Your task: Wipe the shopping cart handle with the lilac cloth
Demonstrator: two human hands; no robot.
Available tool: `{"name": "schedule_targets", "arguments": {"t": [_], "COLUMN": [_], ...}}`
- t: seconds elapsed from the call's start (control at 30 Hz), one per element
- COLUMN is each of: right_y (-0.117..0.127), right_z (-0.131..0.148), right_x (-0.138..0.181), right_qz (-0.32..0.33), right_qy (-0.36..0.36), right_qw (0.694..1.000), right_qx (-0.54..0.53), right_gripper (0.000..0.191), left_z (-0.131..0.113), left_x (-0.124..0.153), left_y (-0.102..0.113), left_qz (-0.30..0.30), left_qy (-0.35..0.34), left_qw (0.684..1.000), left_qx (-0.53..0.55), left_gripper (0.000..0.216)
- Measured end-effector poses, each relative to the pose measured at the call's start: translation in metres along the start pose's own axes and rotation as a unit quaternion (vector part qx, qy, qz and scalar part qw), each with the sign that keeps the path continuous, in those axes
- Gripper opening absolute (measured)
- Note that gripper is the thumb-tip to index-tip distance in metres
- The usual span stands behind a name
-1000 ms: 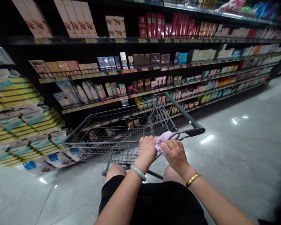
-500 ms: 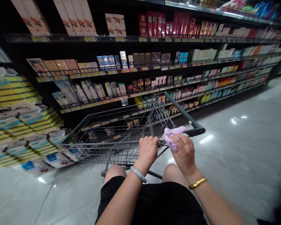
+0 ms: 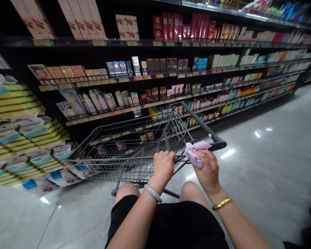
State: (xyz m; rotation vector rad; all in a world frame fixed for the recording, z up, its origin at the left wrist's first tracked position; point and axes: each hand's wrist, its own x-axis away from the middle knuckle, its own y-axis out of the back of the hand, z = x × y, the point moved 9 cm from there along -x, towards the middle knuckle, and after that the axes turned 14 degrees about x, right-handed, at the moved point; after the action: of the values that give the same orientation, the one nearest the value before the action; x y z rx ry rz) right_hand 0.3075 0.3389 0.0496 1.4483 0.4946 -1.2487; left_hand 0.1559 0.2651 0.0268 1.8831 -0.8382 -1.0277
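While both hands are working at the near end of a shopping cart, the view is looking down past a black skirt and two bare knees.

Cloth: a small lilac cloth [image 3: 195, 154] is showing crumpled and soft, bunched into folds, with one flat corner sticking out toward the right; it is lying against the cart's frame just left of the handle's end cap.

Right hand: the right hand [image 3: 208, 169] is pinching the cloth, fingers curled tight around its lower part, thumb side facing up; a gold bangle [image 3: 222, 204] is sitting on the wrist.

Left hand: the left hand [image 3: 163, 165] is gripping a wire bar at the cart's near edge, fingers folded over it and pressed together; a pale green bangle [image 3: 152, 192] is circling the wrist.

Cart: the grey wire cart [image 3: 114, 148] is standing at an angle on the floor, its basket pointing left; its dark handle [image 3: 203, 129] is running away from the hands toward the shelves; a few small packets are lying in the basket, too dim to tell apart.

Shelves: black shelves [image 3: 150, 43] are carrying rows of boxes, tubes and bottles, with yellow price tags along each edge.

Stacked packs: yellow, blue and white packs [image 3: 20, 138] are piling up at the left, just beside the cart's far end.

Floor: the glossy grey tile floor [image 3: 261, 166] is reflecting ceiling lights.
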Motion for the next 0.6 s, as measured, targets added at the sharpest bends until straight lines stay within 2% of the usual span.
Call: {"name": "schedule_targets", "arguments": {"t": [0.2, 0.4, 0.47, 0.6], "right_y": [-0.026, -0.006, -0.006, -0.028], "right_z": [0.016, 0.001, 0.000, 0.008], "right_x": [0.021, 0.008, 0.010, 0.033], "right_qz": [0.067, 0.023, 0.025, 0.091], "right_qy": [0.033, -0.005, -0.003, 0.017], "right_qw": [0.997, 1.000, 1.000, 0.995], "right_qx": [0.005, -0.013, -0.007, 0.020], "right_gripper": [0.025, 0.027, 0.027, 0.024], "left_z": [0.000, 0.001, 0.001, 0.000], "left_x": [0.000, 0.000, 0.000, 0.000], "left_y": [0.000, -0.001, -0.001, -0.001], "left_qz": [0.003, 0.000, 0.002, 0.005], "left_qy": [0.000, -0.006, -0.005, -0.003], "left_qw": [1.000, 1.000, 1.000, 1.000], "left_qx": [0.003, 0.001, 0.001, -0.005], "left_gripper": [0.019, 0.018, 0.018, 0.017]}}
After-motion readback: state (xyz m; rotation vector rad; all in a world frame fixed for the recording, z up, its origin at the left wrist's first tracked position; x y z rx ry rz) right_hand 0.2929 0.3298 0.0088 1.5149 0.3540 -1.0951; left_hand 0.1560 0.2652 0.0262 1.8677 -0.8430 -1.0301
